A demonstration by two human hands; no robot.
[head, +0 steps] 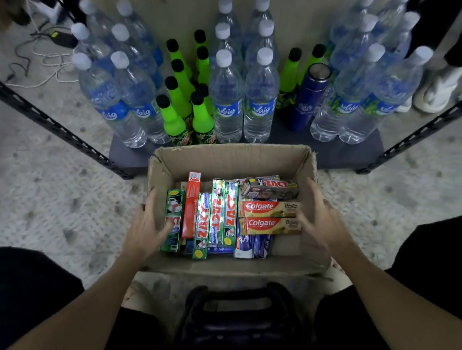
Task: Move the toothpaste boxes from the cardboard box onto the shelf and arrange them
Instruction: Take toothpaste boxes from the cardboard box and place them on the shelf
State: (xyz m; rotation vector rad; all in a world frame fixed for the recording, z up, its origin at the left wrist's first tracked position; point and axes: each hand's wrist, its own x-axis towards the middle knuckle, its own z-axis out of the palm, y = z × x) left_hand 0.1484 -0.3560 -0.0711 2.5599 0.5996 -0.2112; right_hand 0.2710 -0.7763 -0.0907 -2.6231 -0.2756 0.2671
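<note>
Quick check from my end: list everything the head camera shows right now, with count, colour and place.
cardboard box: one, brown, open, on the floor before the shelf
toothpaste boxes: about a dozen visible, green, red, yellow and blue, all inside the cardboard box
shelf: one, dark board with black metal rails, low, behind the cardboard box
water bottles: about twenty, clear with blue labels and white caps, standing on the shelf
green bottles: about ten, bright green with black caps, among the water bottles
flask: one, dark blue, upright on the shelf
cables: several, black and white, on the floor, upper left
left hand: open, at the box's left wall
right hand: open, beside the Colgate boxes
</note>
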